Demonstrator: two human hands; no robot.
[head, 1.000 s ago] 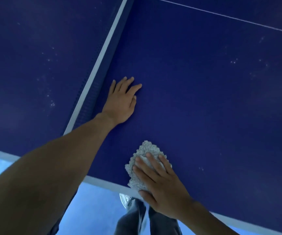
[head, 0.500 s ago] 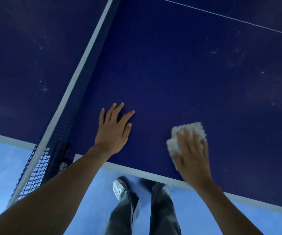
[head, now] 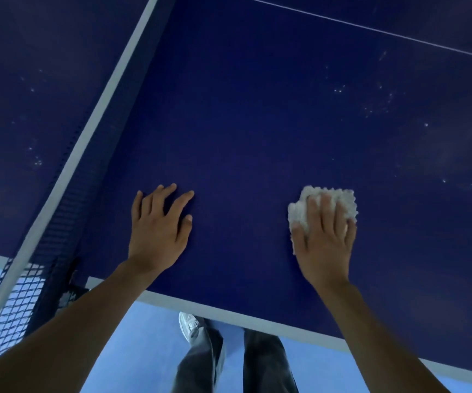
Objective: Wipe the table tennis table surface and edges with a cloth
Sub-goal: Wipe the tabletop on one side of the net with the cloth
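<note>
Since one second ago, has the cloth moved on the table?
Yes. The cloth, under the right hand, has moved right along the table, away from the net and a bit farther in from the near white edge line.

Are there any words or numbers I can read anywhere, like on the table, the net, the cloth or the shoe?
None can be read.
Table: only plain white lines and small pale specks, no letters.
Net: no label visible.
Cloth under the right hand: plain white.
Shoe: too blurred to tell any brand.
Left hand: bare.
</note>
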